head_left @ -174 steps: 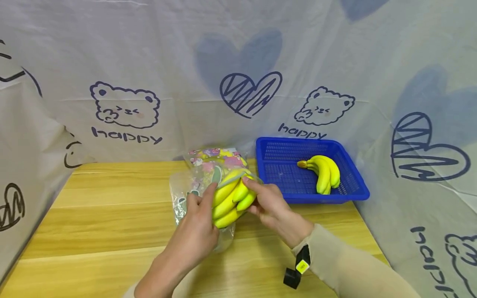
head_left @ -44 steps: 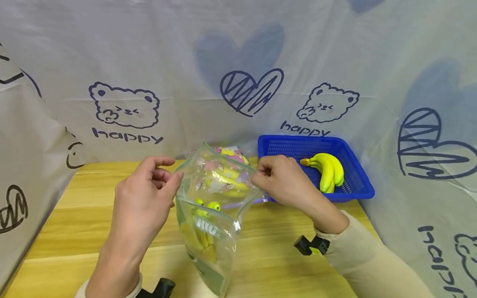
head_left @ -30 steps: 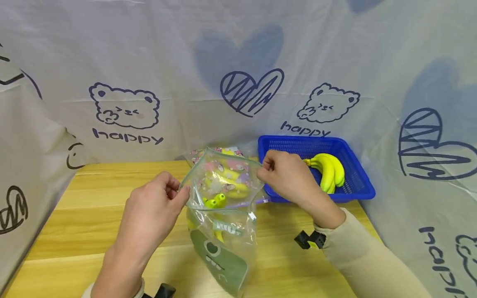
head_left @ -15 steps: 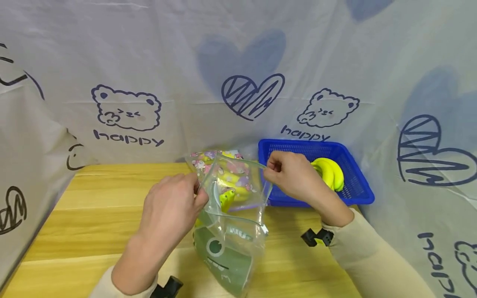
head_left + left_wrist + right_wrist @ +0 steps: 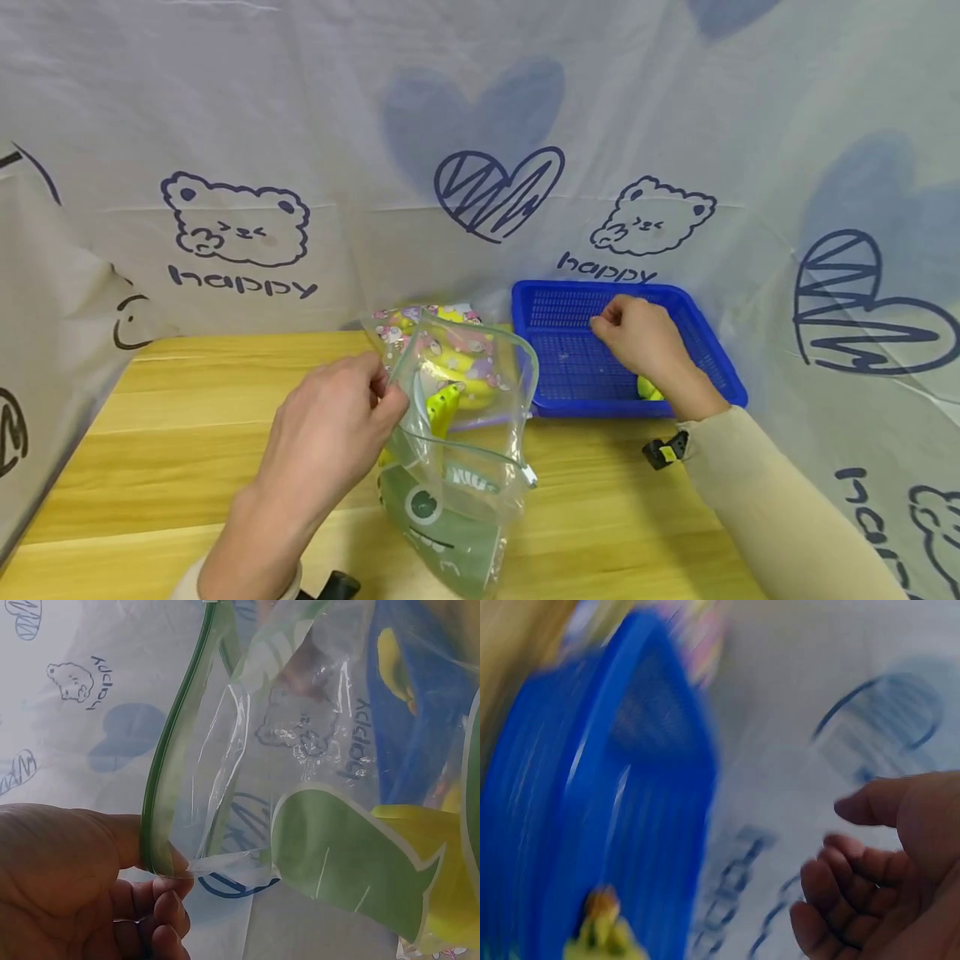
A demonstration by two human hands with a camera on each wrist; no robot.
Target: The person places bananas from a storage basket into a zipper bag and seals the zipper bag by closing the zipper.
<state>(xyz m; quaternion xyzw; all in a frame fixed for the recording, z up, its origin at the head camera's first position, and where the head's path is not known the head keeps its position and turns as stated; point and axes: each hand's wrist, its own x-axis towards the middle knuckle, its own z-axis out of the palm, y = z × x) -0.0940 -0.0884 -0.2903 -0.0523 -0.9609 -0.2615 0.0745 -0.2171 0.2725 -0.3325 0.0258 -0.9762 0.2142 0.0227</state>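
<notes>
Pinching the soft, slippery bag (image 5: pixel 450 433) at its zip rim, left hand (image 5: pixel 330 433); right hand (image 5: pixel 645 342), loosely curled and empty, over bananas (image 5: pixel 648 387).

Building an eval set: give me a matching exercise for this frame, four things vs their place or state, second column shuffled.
Things:
1. left hand
2. right hand
3. blue basket
4. zip bag

Places or states:
A. stands with its mouth open, yellow bananas inside
B. pinches the green zip edge of the bag
C. sits on the table at the back right, by the curtain
D. reaches over the basket, fingers loosely curled, holding nothing

Pairs: 1-B, 2-D, 3-C, 4-A
</notes>
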